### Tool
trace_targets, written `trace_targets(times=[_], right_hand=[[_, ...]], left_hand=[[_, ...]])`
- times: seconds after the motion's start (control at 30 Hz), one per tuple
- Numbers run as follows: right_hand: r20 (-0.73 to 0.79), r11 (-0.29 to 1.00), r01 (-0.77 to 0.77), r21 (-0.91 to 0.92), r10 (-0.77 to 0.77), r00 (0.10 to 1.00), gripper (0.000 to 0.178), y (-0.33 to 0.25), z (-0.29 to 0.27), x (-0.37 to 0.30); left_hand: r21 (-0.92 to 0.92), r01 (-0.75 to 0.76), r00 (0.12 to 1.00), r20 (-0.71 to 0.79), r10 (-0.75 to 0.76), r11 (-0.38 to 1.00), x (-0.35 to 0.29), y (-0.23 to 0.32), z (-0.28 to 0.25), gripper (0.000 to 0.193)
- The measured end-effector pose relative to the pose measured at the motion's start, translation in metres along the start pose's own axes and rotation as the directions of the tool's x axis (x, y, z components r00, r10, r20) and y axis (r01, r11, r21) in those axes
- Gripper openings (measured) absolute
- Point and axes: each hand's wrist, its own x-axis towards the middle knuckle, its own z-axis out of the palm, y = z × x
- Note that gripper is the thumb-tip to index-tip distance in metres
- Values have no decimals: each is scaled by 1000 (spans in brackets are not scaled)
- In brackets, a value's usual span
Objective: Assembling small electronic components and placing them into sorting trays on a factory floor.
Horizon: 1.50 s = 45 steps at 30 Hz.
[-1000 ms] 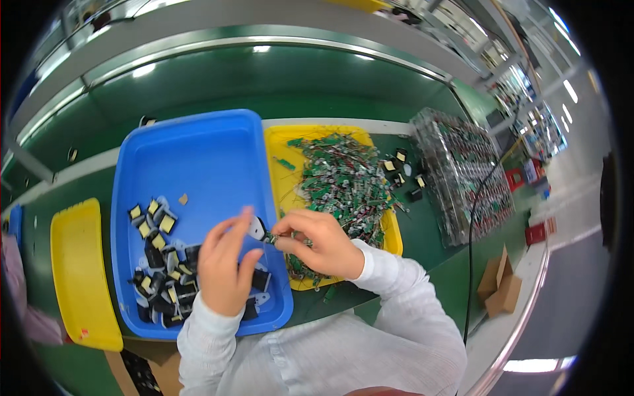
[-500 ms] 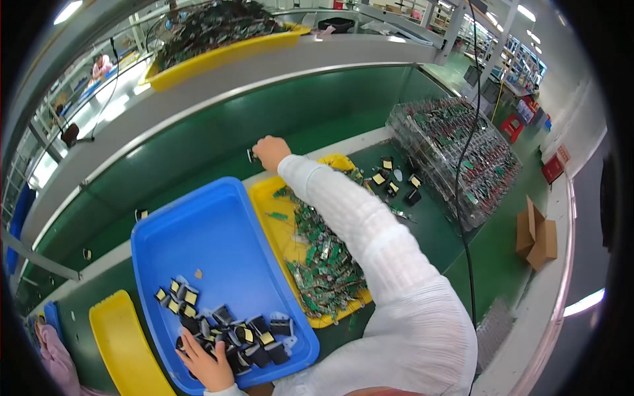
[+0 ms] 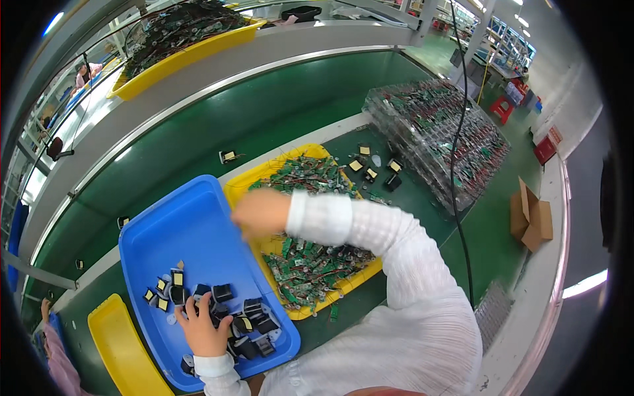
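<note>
My left hand (image 3: 206, 330) is in the blue tray (image 3: 188, 228), over a pile of small black parts (image 3: 247, 323) with yellow pads. Its fingers are spread among the parts, thumb apart, and none is plainly gripped. Smeared by motion, my right hand (image 3: 259, 212) hovers where the blue tray meets a yellow tray (image 3: 241, 188) heaped with green circuit boards (image 3: 310, 264) and wires. Whether it holds anything is not visible. One black part with a yellow pad (image 3: 228, 156) lies on the green belt (image 3: 178, 142) beyond the trays.
Farther left, more black parts (image 3: 123, 222) sit along the belt. A clear plastic tray stack (image 3: 436, 132) full of boards stands at right, beside several loose black parts (image 3: 371, 174). A black cable (image 3: 460, 132) hangs down. At lower left is another person's pink sleeve (image 3: 61, 360) near a yellow tray (image 3: 122, 343).
My right hand has let go of a black part on the belt and come back toward the trays. My left hand has shifted up among the parts. The whole view has shifted slightly.
</note>
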Motion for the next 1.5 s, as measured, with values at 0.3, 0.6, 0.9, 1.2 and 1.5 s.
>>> trace_targets(times=[0.3, 0.6, 0.9, 1.2, 1.5], right_hand=[[-50, 991, -134, -2, 134, 990, 27, -27, 70, -72], [-236, 882, -47, 470, 177, 955, 13, -29, 43, -79], [-293, 567, 54, 822, 340, 893, 17, -21, 34, -75], [-336, 716, -135, 685, 476, 813, 20, -12, 28, -80], [-526, 970, -177, 165, 239, 816, 13, -7, 27, -74]], left_hand=[[130, -262, 963, 102, 250, 956, 27, 39, 0, 28], [-373, -208, 962, -245, 120, 904, 47, 69, 1, 17], [-917, 44, 999, 44, -11, 397, 44, 45, 27, 43], [-961, 270, 962, 272, 35, 55, 42, 54, 29, 41], [-982, 184, 982, 186, -42, -34, 35, 52, 28, 32]])
